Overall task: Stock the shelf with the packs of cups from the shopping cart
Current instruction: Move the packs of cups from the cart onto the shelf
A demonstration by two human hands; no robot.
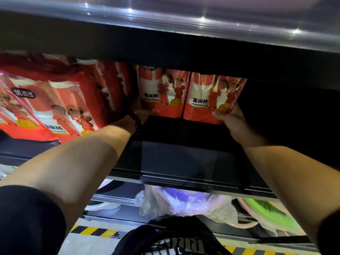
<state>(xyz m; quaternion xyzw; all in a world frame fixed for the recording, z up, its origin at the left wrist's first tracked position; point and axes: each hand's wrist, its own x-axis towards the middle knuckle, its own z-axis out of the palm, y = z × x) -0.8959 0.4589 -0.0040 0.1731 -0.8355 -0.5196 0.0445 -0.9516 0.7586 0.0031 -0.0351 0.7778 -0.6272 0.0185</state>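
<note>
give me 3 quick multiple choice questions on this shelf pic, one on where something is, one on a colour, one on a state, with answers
1. Where is the bare stretch of shelf?
A. in front of the two upright packs
B. left of the leaning packs
C. above the upper shelf

2. What is the main colour of the cup packs?
A. blue
B. red
C. green

3. What is the right hand doing?
A. hanging free in the air
B. resting flat on the shelf
C. gripping a pack at its lower edge

Answers:
1 A, the dark shelf lies bare in front of the left upright pack and the right upright pack.
2 B, the standing packs and the leaning packs are red with white cups showing.
3 C, its fingers wrap the right upright pack's bottom; the left hand is at the other's base.
</note>
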